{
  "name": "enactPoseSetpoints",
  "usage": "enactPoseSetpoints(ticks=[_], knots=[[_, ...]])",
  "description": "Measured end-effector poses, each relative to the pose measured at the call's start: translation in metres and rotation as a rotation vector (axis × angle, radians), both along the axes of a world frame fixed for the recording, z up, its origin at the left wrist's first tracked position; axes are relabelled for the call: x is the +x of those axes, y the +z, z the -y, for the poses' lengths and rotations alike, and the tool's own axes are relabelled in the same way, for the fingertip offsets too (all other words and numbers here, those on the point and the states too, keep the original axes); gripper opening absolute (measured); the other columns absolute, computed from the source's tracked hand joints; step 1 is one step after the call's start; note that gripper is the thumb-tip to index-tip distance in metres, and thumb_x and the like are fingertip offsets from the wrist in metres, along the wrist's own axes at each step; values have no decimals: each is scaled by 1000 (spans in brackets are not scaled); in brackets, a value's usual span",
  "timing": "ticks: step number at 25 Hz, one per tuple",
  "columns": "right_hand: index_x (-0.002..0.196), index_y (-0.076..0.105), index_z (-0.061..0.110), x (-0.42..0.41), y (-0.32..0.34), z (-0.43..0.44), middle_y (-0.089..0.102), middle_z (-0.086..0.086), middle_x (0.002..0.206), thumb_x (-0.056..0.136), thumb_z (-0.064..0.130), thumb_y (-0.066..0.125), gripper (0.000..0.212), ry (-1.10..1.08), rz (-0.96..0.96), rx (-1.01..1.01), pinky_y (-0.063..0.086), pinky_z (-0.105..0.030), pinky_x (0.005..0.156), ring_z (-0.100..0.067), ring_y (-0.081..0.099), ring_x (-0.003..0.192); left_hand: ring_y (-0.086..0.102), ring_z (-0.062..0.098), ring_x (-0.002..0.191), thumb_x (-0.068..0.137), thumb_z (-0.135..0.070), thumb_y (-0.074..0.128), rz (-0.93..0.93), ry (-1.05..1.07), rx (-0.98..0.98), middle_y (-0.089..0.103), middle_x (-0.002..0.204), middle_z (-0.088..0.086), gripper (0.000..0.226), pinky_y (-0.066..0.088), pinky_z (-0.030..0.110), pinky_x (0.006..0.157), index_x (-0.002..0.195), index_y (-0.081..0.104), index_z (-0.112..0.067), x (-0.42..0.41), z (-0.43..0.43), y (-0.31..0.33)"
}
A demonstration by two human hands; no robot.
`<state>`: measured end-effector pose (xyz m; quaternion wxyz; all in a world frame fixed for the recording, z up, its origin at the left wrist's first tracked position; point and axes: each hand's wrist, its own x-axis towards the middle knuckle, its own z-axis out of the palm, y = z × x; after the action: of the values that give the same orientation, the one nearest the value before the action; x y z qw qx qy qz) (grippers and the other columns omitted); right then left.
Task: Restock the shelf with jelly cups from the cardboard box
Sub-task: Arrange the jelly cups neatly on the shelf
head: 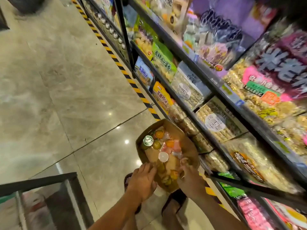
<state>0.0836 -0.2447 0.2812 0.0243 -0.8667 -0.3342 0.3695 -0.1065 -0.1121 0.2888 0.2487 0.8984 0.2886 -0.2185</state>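
Cardboard box on floor below shelf; left hand flat-fingered at near rim, right hand among jelly cups, grip indiscernible; gather cups upright, avoid crushing lids.

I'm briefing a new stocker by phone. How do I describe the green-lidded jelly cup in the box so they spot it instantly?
Beside the shelf, find the open cardboard box that the left hand and right hand reach into. Go to its far left corner. The jelly cup there is topped in shiny green foil; its neighbours are orange or yellow-green.
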Motion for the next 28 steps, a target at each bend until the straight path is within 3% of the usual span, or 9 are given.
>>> enactPoseSetpoints(ticks=[6, 9, 12, 15, 18, 20, 22, 25, 28], knots=[[117, 57, 26, 6, -153, -14, 55, 1, 122, 88, 38, 58, 31, -110, -74, -87, 50, -38, 83, -24, 56, 116, 35, 26, 141, 96, -46, 50, -92, -145, -129, 36, 155, 1, 63, 40, 40, 113, 154, 31, -29, 24, -43, -167], [123, 56, 24, 9, -230, -19, 58, -1, 125, 90, 37, 61, 36, -120, -142, -101, 50, -38, 90, -28, 55, 119, 32, 30, 144, 96, -40, 56, -187, -149, -210, 31, 158, 5, 71, 38, 44, 116, 158, 24, -25, 43, -52, -245], [128, 52, 30, 16, -310, -12, 58, -1, 131, 88, 46, 58, 44, -104, -176, -185, 50, -41, 97, -29, 55, 122, 38, 31, 143, 101, -30, 53, -256, -81, -285, 37, 158, 10, 59, 37, 43, 117, 154, 32, -19, 69, -48, -330], [146, 39, 27, 23, -374, 1, 37, -10, 152, 91, 45, 57, 61, -71, -201, -344, 36, -43, 113, -35, 39, 137, 45, 30, 139, 108, -28, 43, -296, -107, -388, 47, 151, 13, 42, 33, 38, 117, 146, 44, -10, 100, -28, -403], [155, 23, 25, 25, -424, 8, 20, -14, 159, 95, 48, 53, 71, -43, -183, -455, 29, -49, 118, -42, 27, 144, 54, 29, 130, 103, -38, 52, -417, -98, -382, 56, 141, 10, 42, 43, 41, 110, 137, 54, -13, 106, -4, -467], [158, 15, 26, 24, -452, 1, 9, -14, 162, 96, 52, 52, 77, -60, -193, -513, 28, -52, 117, -44, 22, 145, 60, 32, 122, 86, -57, 59, -489, 71, -393, 62, 132, 8, 62, 50, 45, 101, 133, 58, -16, 105, 5, -499], [159, 12, 28, 24, -470, -10, 3, -11, 163, 97, 51, 52, 77, -88, -224, -587, 29, -53, 115, -44, 21, 146, 58, 34, 123, 72, -75, 49, -492, 193, -444, 58, 136, 7, 87, 49, 47, 98, 139, 47, -19, 109, 9, -519], [158, 19, 23, 20, -480, -14, 10, -15, 161, 100, 42, 48, 67, -11, -165, -655, 27, -54, 114, -47, 22, 144, 52, 33, 129, 88, -69, 56, -506, 348, -424, 51, 139, 10, 80, 44, 43, 103, 143, 31, -17, 117, 9, -525], [156, 24, 17, 13, -482, -9, 18, -19, 160, 104, 31, 40, 56, 12, -132, -637, 26, -55, 114, -48, 23, 142, 54, 27, 129, 80, -62, 71, -447, 387, -486, 56, 140, 2, 78, 46, 41, 107, 142, 39, -26, 115, 0, -514]])
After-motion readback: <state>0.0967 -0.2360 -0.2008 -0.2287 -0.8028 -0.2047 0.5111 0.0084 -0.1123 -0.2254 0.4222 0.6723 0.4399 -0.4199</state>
